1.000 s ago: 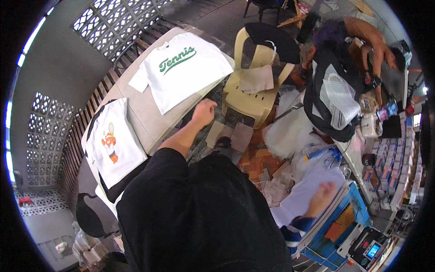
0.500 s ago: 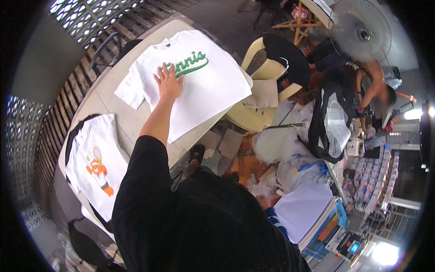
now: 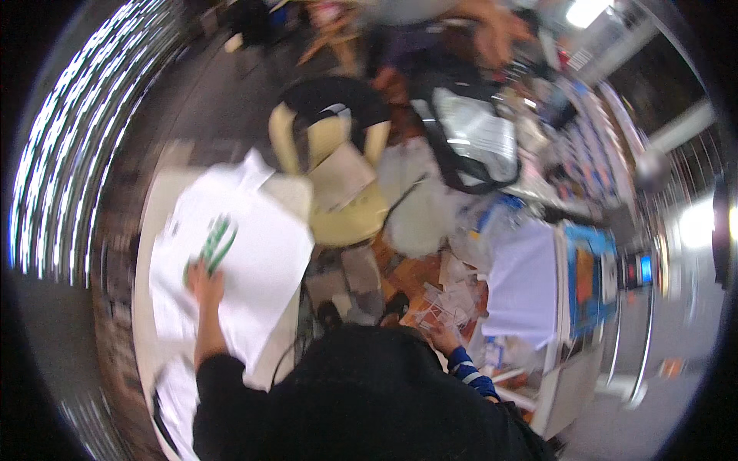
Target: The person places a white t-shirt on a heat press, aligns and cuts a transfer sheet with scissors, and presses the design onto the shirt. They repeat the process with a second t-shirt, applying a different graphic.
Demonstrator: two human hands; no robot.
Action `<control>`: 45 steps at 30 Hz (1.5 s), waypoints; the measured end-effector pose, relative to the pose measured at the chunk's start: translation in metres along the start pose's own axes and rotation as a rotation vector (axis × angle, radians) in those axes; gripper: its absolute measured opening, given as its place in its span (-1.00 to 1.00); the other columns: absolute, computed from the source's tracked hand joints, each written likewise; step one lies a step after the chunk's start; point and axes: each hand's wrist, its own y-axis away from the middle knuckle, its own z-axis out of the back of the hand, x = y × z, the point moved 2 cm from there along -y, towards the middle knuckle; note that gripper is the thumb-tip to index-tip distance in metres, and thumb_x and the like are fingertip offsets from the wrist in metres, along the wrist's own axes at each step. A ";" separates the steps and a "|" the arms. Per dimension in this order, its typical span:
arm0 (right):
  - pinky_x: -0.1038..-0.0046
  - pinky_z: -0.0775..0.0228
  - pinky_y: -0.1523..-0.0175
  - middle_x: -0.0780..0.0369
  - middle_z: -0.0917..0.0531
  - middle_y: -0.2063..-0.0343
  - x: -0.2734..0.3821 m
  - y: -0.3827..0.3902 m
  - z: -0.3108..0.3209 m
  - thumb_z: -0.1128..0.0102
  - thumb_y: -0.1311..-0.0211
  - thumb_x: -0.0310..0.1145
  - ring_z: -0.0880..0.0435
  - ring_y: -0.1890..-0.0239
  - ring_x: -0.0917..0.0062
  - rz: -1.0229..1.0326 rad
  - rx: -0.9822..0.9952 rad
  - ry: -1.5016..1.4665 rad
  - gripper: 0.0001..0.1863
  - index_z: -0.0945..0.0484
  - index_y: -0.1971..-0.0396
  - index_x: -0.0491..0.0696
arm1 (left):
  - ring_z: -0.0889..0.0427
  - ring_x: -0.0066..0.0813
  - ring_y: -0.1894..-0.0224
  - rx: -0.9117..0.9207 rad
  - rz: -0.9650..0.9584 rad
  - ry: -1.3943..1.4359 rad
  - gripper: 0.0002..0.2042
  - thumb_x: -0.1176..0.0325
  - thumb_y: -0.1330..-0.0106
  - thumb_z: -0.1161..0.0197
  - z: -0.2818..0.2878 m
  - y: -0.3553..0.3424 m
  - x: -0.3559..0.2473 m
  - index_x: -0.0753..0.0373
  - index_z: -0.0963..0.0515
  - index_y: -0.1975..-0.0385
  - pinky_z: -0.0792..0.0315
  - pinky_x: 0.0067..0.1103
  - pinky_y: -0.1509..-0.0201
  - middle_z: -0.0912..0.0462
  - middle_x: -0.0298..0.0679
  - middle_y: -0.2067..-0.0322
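My left hand rests on a white T-shirt with green lettering across its chest. Its fingers look stretched out over the print, though motion smears them. The shirt lies spread on a pale table. Below it, a second white shirt shows partly, cut off by my black sleeve. Low on my right side, my right hand extends from a blue sleeve with white stripes, close to loose white paper pieces. Blur hides whether its fingers grip anything.
A cream plastic chair with black cloth over its back and cardboard on its seat stands beyond the table. A black bag, clear plastic wrap and a white-topped stack beside a blue crate lie rightward. Another person is at the far side.
My view has swung rightward, so the table and shirt sit further left and lower. My left hand stays on the lettering. My right hand shows more fully now.
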 end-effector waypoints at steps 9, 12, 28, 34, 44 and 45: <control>0.15 -0.49 -0.07 0.00 -0.71 0.10 -0.134 0.113 -0.056 -0.03 -0.30 0.01 -0.70 0.02 0.17 -0.440 0.657 0.088 -0.55 -0.68 0.07 0.01 | -0.52 -0.07 -0.13 -0.191 -0.196 -0.127 -0.52 -0.08 -0.36 -0.23 0.000 -0.052 -0.186 0.23 -0.45 -0.01 -0.44 -0.10 -0.16 -0.52 -0.13 -0.06; 0.11 -0.50 -0.04 -0.01 -0.71 0.14 -0.123 0.092 -0.040 -0.04 -0.30 -0.03 -0.69 0.05 0.13 -0.417 0.591 0.014 -0.59 -0.67 0.13 -0.02 | -0.62 -0.08 -0.03 -0.227 -0.240 -0.186 -0.59 0.03 -0.45 -0.14 -0.014 -0.065 -0.194 0.26 -0.43 -0.03 -0.57 -0.20 -0.02 -0.57 -0.08 0.01; 0.13 -0.54 0.01 0.00 -0.74 0.24 0.195 -0.186 0.107 -0.18 -0.29 -0.15 -0.72 0.13 0.07 0.515 0.095 0.466 -0.67 -0.68 0.19 -0.12 | -0.49 -0.10 -0.14 -0.240 -0.148 0.014 -0.63 0.09 -0.34 -0.25 -0.017 -0.077 -0.139 0.16 -0.56 -0.03 -0.31 -0.13 -0.25 -0.56 -0.16 -0.02; 0.11 -0.35 -0.29 -0.02 -0.58 -0.07 0.450 -0.183 -0.013 -0.24 -0.18 -0.34 -0.49 -0.19 0.05 1.026 0.094 0.387 -0.61 -0.56 -0.01 -0.16 | -0.48 -0.14 -0.14 -0.404 -0.198 0.181 -0.64 0.12 -0.28 -0.33 -0.009 -0.039 -0.144 0.16 -0.54 0.03 -0.31 -0.13 -0.23 -0.54 -0.21 0.01; 0.03 0.03 -0.55 0.02 -0.25 -0.38 0.518 -0.144 -0.097 -0.27 -0.18 -0.26 -0.11 -0.49 0.01 1.291 0.281 0.612 -0.32 -0.35 -0.30 -0.12 | -0.64 -0.22 0.17 -0.302 -0.336 0.348 -0.89 0.34 -0.28 -0.23 -0.008 -0.069 -0.110 0.23 -0.59 0.37 -0.49 -0.26 -0.03 -0.64 -0.18 0.34; 0.03 0.03 -0.55 0.02 -0.25 -0.38 0.519 -0.146 -0.097 -0.27 -0.18 -0.26 -0.10 -0.50 0.02 1.285 0.296 0.606 -0.32 -0.35 -0.31 -0.12 | -0.67 -0.14 0.28 -0.202 -0.164 0.484 -0.86 0.33 -0.28 -0.23 0.004 -0.071 -0.107 0.27 -0.63 0.38 -0.55 -0.28 0.12 -0.67 -0.09 0.39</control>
